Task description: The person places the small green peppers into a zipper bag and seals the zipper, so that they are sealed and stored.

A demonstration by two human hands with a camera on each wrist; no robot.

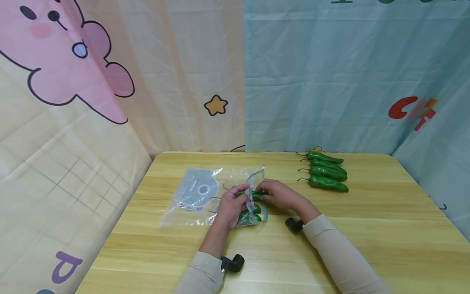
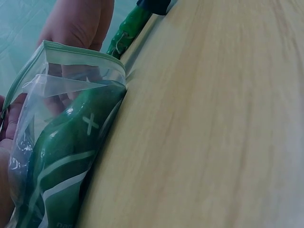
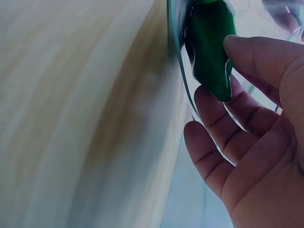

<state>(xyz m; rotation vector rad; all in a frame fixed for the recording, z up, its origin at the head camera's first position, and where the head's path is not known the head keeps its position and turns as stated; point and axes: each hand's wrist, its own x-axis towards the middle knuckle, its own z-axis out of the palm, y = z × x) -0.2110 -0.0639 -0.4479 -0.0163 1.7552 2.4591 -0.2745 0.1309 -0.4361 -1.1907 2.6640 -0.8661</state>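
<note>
A clear zip bag (image 1: pixel 228 174) with a printed grey bear lies flat, its mouth toward the right. My left hand (image 1: pixel 228 209) grips the bag near its mouth, holding the edge raised. With thumb and fingers, my right hand (image 1: pixel 282 195) pinches the tip end of a green chili pepper (image 1: pixel 260 196) at the bag's mouth; its stem end points into the bag. In the right wrist view that pepper (image 3: pixel 211 50) hangs between thumb and fingertips. Other peppers (image 1: pixel 249 219) lie inside the bag below it, partly hidden by the left hand. The left wrist view shows a bagged pepper (image 2: pixel 71 128) through the plastic.
Several green peppers (image 1: pixel 328 183) lie in a stack of rows at the back right of the wooden table (image 1: pixel 367 245), stems to the left. Printed curtains (image 1: pixel 315 81) hang behind and at both sides. A black wrist camera (image 1: pixel 233 263) sits on the left wrist.
</note>
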